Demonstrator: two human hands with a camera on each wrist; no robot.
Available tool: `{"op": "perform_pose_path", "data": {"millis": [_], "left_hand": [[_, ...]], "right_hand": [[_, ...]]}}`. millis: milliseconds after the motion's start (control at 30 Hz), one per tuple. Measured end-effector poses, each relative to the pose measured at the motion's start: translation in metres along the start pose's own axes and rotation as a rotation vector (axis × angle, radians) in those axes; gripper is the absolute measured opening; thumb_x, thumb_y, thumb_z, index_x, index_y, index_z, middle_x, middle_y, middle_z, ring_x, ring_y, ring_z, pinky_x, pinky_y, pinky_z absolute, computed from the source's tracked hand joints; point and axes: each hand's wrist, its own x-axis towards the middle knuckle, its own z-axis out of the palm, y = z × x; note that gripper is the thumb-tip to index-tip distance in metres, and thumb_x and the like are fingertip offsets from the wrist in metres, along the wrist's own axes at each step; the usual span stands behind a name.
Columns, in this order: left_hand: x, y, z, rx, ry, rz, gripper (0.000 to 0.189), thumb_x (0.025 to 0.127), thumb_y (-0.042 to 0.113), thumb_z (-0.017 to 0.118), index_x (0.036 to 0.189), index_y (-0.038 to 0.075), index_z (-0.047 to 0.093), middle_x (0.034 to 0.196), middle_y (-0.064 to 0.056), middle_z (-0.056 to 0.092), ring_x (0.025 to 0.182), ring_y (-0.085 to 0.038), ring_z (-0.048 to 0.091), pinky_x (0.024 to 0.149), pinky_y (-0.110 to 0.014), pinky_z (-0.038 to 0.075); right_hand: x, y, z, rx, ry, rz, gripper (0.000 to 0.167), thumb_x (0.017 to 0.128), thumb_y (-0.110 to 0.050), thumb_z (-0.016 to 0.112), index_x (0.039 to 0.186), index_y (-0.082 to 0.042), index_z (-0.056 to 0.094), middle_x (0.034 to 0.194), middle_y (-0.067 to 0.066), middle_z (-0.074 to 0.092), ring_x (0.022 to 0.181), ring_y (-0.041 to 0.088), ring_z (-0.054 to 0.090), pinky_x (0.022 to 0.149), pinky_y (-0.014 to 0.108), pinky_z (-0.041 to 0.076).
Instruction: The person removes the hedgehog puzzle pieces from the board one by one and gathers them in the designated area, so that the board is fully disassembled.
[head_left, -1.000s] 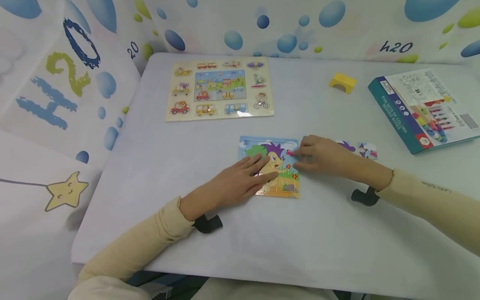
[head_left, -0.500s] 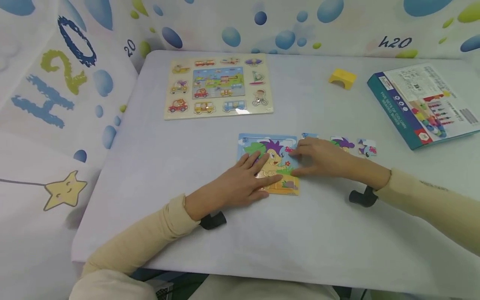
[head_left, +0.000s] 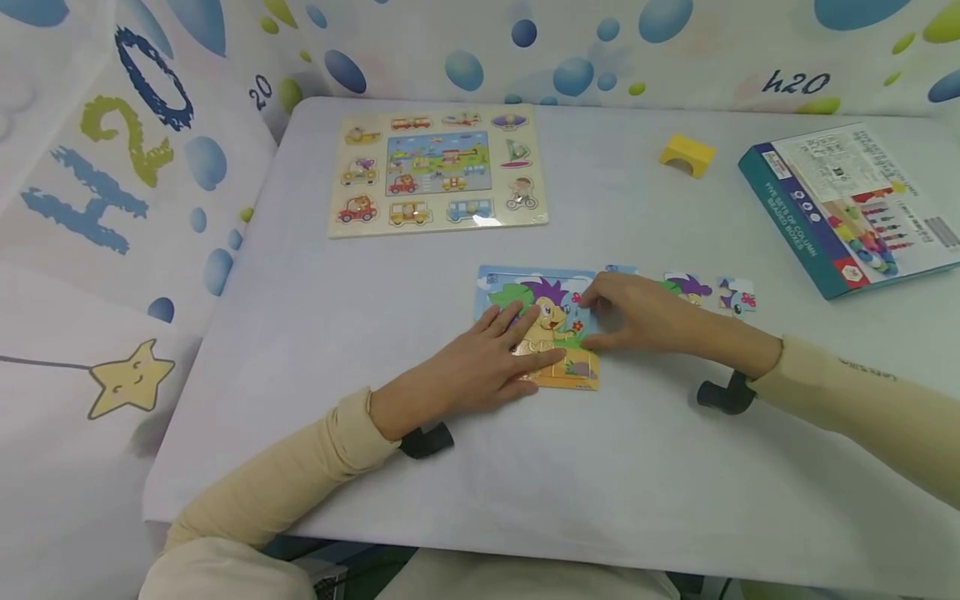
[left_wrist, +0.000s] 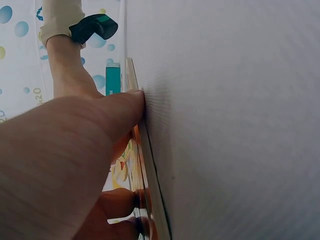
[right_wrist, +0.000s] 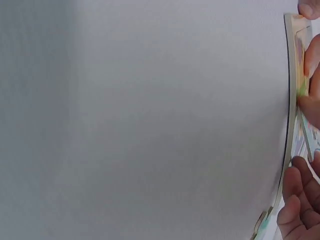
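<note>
Plainly, we see the puzzle (head_left: 551,329) lying flat near the middle of the white table (head_left: 360,333), a glossy square with a pale blue upper rim and an orange lower one; its picture shows a tan creature with spiky purple hair, a green leaf beside its head, small red flowers and a strip of grass; we find the left hand (head_left: 480,367) laid across its lower left part, fingers spread and grasping nothing; the right hand (head_left: 648,312) is at the right edge, thumb and fingers bent toward each other, and from the right wrist view, where the hand is cut off by the frame, we think they pinch a slanted piece (right_wrist: 307,134) over the board; just beyond that hand we see loose pieces (head_left: 688,287) in a row, printed with purple, green and blue, one partly hidden by it.
</note>
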Motion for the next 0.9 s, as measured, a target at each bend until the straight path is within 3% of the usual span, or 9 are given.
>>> {"op": "perform_pose_path", "data": {"millis": [167, 300, 433, 600, 733, 900], "left_hand": [[0.0, 0.0, 0.0, 0.016, 0.007, 0.003, 0.052, 0.102, 0.043, 0.047, 0.152, 0.03, 0.037, 0.161, -0.021, 0.013, 0.149, -0.041, 0.014, 0.119, -0.055, 0.017], [0.0, 0.001, -0.001, 0.021, 0.009, 0.006, 0.052, 0.102, 0.042, 0.047, 0.151, 0.03, 0.038, 0.161, -0.022, 0.015, 0.149, -0.04, 0.015, 0.119, -0.054, 0.018], [0.0, 0.001, -0.001, 0.026, 0.015, 0.008, 0.052, 0.102, 0.042, 0.047, 0.151, 0.029, 0.039, 0.161, -0.022, 0.016, 0.149, -0.04, 0.015, 0.119, -0.054, 0.018], [0.0, 0.0, -0.002, 0.02, 0.012, 0.008, 0.052, 0.102, 0.042, 0.047, 0.151, 0.029, 0.038, 0.161, -0.022, 0.015, 0.149, -0.04, 0.014, 0.119, -0.054, 0.018], [0.001, 0.0, -0.002, 0.023, 0.01, 0.008, 0.052, 0.102, 0.043, 0.047, 0.151, 0.029, 0.038, 0.161, -0.022, 0.015, 0.149, -0.04, 0.014, 0.119, -0.053, 0.018], [0.0, 0.0, 0.0, 0.032, 0.016, 0.007, 0.052, 0.102, 0.043, 0.047, 0.151, 0.03, 0.037, 0.161, -0.022, 0.016, 0.149, -0.039, 0.015, 0.119, -0.053, 0.018]], "right_hand": [[0.0, 0.001, 0.003, 0.105, 0.055, -0.016, 0.028, 0.091, -0.017, 0.07, 0.116, -0.005, 0.066, 0.1, 0.003, 0.07, 0.084, 0.016, 0.055, 0.076, 0.031, 0.05], [0.002, 0.002, 0.005, 0.194, 0.098, 0.048, 0.019, 0.096, -0.009, 0.061, 0.112, -0.007, 0.071, 0.105, 0.006, 0.073, 0.086, 0.017, 0.058, 0.079, 0.03, 0.051], [0.004, 0.0, 0.005, 0.241, 0.111, 0.105, 0.018, 0.097, -0.011, 0.06, 0.11, -0.006, 0.071, 0.104, 0.008, 0.073, 0.091, 0.02, 0.061, 0.086, 0.037, 0.053], [0.005, -0.002, 0.005, 0.288, 0.113, 0.176, 0.014, 0.096, -0.014, 0.063, 0.105, -0.004, 0.069, 0.086, 0.006, 0.069, 0.077, 0.019, 0.061, 0.075, 0.029, 0.053], [0.004, -0.003, 0.005, 0.266, 0.077, 0.204, 0.018, 0.094, -0.022, 0.067, 0.103, -0.007, 0.072, 0.085, 0.001, 0.071, 0.076, 0.016, 0.062, 0.072, 0.026, 0.051], [0.001, -0.01, 0.006, 0.137, 0.068, 0.147, 0.039, 0.082, -0.037, 0.079, 0.106, -0.007, 0.073, 0.088, 0.0, 0.069, 0.079, 0.015, 0.059, 0.072, 0.029, 0.051]]}}
